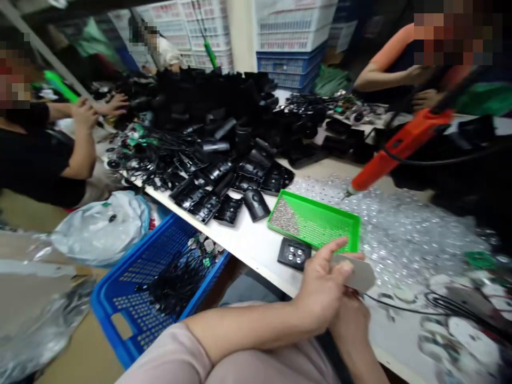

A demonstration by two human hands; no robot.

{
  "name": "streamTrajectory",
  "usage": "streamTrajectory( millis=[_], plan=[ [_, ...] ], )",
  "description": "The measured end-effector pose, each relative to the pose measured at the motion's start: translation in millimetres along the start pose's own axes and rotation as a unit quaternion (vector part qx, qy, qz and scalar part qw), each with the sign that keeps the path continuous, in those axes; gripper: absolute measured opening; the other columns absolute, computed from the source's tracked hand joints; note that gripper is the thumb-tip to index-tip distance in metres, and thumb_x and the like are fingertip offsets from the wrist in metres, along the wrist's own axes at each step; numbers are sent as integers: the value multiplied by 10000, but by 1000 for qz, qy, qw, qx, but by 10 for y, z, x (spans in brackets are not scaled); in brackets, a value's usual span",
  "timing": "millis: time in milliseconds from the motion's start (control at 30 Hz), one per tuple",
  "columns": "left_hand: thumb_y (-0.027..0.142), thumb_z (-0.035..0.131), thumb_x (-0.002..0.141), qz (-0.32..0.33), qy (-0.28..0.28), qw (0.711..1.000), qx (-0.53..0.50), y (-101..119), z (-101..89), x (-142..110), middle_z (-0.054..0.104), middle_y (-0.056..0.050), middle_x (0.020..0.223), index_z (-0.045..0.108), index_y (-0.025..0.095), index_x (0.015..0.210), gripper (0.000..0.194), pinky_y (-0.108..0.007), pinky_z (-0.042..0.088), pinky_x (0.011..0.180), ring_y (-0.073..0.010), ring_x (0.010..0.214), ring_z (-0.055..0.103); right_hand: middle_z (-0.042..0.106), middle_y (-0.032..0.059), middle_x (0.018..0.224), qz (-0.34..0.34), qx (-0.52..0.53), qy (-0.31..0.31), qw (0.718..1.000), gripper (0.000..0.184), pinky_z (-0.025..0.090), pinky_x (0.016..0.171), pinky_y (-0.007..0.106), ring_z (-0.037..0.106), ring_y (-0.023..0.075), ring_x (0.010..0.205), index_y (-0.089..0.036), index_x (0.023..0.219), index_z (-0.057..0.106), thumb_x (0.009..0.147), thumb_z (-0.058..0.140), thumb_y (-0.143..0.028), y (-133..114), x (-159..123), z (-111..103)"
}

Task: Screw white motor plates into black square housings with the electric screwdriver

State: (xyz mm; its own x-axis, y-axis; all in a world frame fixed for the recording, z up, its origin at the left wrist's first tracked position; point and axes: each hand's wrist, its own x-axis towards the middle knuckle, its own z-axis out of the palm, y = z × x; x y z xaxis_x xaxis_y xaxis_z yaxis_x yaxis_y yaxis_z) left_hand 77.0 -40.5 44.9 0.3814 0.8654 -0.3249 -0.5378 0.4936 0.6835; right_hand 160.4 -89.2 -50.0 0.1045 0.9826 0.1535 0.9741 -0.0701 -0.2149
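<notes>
Grey flat plate with angled corners pinched in the left hand, over the near edge of the white surface.
Held in a closed left grip, thumb and fingers on the plate; right hand just below, too hidden to tell how closed or what held. Best pinched lightly by the rim, elbows low, with slack in the thin black cable at right. Keep fingers off the green rectangular plastic tray and its small silver metal pieces, easily spilled if knocked.
</notes>
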Motion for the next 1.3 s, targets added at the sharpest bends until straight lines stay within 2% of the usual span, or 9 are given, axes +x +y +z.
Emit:
streamTrajectory(
  millis=[100, 167, 333, 467, 600, 800, 1000, 1200, 1300],
  plan=[
    [444, 766, 689, -7, -19, 1000, 4, 47, -95, 21, 721, -100, 1043, 522, 177, 1336, 741, -264, 472, 711, -163, 770, 638, 665, 134, 555, -5, -20, -22, 1000, 274, 430, 429, 291, 627, 232, 453, -144, 680, 671, 851, 471, -221, 52, -100, -137],
    [466, 744, 714, 1, -22, 999, 41, 132, -197, 49, 716, -102, 1082, 547, 183, 1316, 694, -295, 473, 790, -191, 855, 647, 730, 117, 744, -25, 68, -70, 995, 267, 500, 502, 281, 681, 219, 576, -152, 908, 693, 873, 479, -307, 83, -172, -353],
    [496, 651, 807, -39, -23, 983, 180, 202, -518, 202, 702, -111, 1138, 642, 165, 1213, 524, -328, 467, 846, -229, 933, 645, 710, 25, 864, -27, 319, -242, 916, 211, 534, 564, 196, 665, 131, 646, -211, 970, 681, 888, 506, -295, 137, -268, -925],
    [469, 658, 809, -120, -51, 967, 219, 90, -671, 229, 647, -94, 1268, 549, 217, 1346, 603, -295, 484, 760, -229, 973, 637, 719, 43, 973, 59, 285, -65, 955, 273, 559, 544, 223, 628, 111, 544, -204, 1115, 627, 857, 584, -280, 225, -236, -1039],
    [441, 720, 762, -150, -74, 961, 218, 62, -706, 207, 593, -83, 1350, 504, 235, 1388, 693, -291, 498, 789, -236, 1074, 609, 711, 79, 1094, -38, 203, 85, 975, 278, 576, 860, 335, 684, 205, 972, -218, 1171, 590, 895, 559, -209, 305, -113, -957],
    [470, 710, 748, -163, -86, 949, 255, 77, -683, 262, 720, -83, 1061, 633, 177, 1261, 596, -283, 512, 734, -207, 901, 657, 689, 77, 1165, -151, 256, 36, 954, 357, 558, 940, 348, 634, 183, 1112, -226, 1227, 555, 912, 474, -78, 315, 64, -889],
    [487, 624, 781, -150, -92, 938, 299, 123, -642, 224, 716, -76, 1061, 676, 190, 1201, 517, -277, 514, 671, -221, 897, 650, 668, 106, 1220, -255, 145, -19, 956, 451, 560, 952, 406, 595, 214, 1172, -189, 1249, 581, 890, 380, -3, 296, 78, -989],
    [591, 701, 685, -174, -99, 950, 240, 157, -667, 196, 716, -93, 1076, 686, 179, 1176, 642, -283, 517, 680, -244, 931, 651, 687, 116, 1207, -394, 82, 22, 915, 388, 544, 988, 405, 539, 237, 1269, -116, 1233, 595, 898, 418, -28, 187, 176, -976],
    [599, 727, 661, -179, -63, 959, 210, 161, -711, 218, 720, -83, 1056, 688, 187, 1162, 650, -279, 515, 678, -221, 878, 666, 654, 96, 1269, -335, 177, 30, 925, 404, 514, 1027, 391, 523, 204, 1292, -171, 1211, 594, 887, 410, -15, 172, 208, -923]
  ],
)
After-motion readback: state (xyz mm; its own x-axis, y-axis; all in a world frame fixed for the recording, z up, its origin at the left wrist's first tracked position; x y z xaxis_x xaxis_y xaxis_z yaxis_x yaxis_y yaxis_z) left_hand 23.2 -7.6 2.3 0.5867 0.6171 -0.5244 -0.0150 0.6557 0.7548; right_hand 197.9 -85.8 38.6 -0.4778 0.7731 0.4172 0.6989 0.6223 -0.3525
